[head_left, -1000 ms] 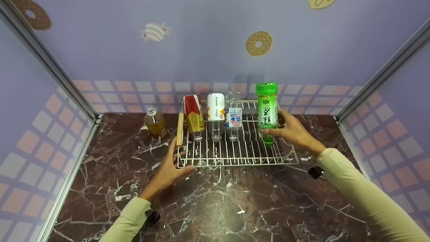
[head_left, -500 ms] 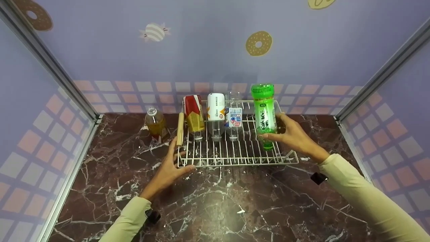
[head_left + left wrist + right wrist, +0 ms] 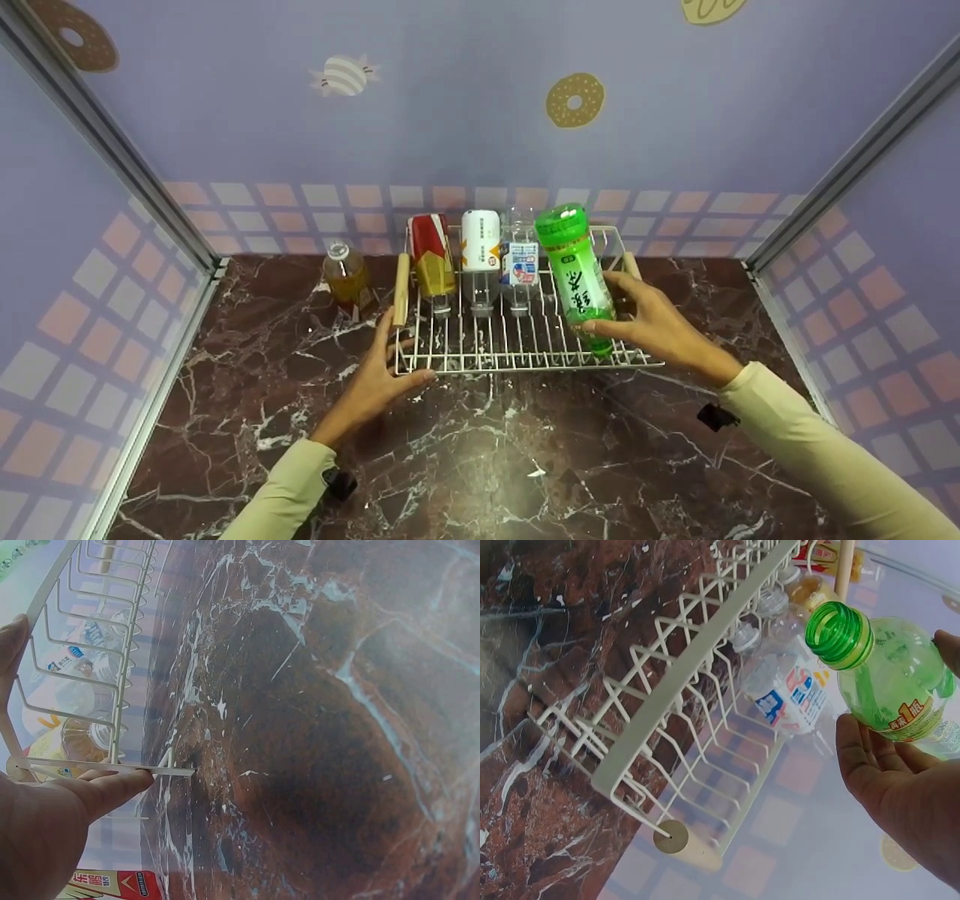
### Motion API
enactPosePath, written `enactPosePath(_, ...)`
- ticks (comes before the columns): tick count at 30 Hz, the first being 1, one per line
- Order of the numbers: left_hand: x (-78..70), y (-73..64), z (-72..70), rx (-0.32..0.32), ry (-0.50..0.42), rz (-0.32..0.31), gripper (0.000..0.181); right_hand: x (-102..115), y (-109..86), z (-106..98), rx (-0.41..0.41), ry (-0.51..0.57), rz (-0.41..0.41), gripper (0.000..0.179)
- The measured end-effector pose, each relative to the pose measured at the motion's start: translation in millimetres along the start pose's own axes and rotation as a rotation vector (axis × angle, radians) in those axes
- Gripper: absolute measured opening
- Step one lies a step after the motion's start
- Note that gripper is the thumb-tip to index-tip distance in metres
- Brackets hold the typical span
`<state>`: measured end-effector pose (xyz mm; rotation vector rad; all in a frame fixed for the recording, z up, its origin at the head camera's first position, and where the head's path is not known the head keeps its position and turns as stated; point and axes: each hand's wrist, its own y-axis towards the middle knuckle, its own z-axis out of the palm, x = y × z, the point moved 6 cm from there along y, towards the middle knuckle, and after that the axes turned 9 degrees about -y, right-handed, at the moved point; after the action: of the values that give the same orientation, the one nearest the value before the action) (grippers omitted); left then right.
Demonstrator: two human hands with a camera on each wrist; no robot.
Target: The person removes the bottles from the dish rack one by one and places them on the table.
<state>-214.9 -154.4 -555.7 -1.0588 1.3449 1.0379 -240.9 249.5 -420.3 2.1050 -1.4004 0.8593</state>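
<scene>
My right hand [image 3: 652, 319] grips a green plastic bottle [image 3: 577, 281] over the right part of a white wire rack [image 3: 525, 365]. The bottle is tilted, base up, with its uncapped neck pointing down and toward me. At the rack's front left corner, my left hand [image 3: 382, 382] holds the frame, thumb at the front rail and fingers along the side under the wooden handle [image 3: 402, 289]. Standing neck down in the rack are a red-and-gold bottle [image 3: 433, 255], a white-wrapped bottle [image 3: 481, 244] and a clear bottle with a blue-and-white label [image 3: 520, 262].
Left of the rack, a bottle of amber look [image 3: 349, 277] stands upright on the dark marbled tabletop [image 3: 495, 457]. A second wooden handle [image 3: 686, 844] is at the rack's right end. Purple walls [image 3: 465, 112] enclose the back and both sides.
My right hand has brought the green bottle leftward and nearer to me, and its base now leans left toward the clear bottle. The left hand stays at the rack's corner.
</scene>
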Motion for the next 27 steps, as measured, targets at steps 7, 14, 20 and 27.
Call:
enactPosePath(7, 1.1, -0.1, 0.7, -0.001, 0.008, -0.007, 0.132, 7.1, -13.6, 9.5, 0.031, 0.081, -0.011, 0.088)
enactPosePath(14, 1.5, 0.7, 1.0, 0.001, 0.003, -0.012, 0.132, 10.4, -20.4, 14.2, 0.02, 0.004, -0.07, 0.083)
enactPosePath(20, 0.7, 0.0, 1.3, 0.0, 0.02, -0.011, 0.132, 12.5, -26.1, 17.8, 0.021, -0.039, -0.085, 0.081)
enactPosePath(27, 0.7, 1.3, 0.7, -0.004, 0.015, -0.006, 0.132, 14.3, -28.6, 26.7, 0.038, -0.044, -0.112, 0.08)
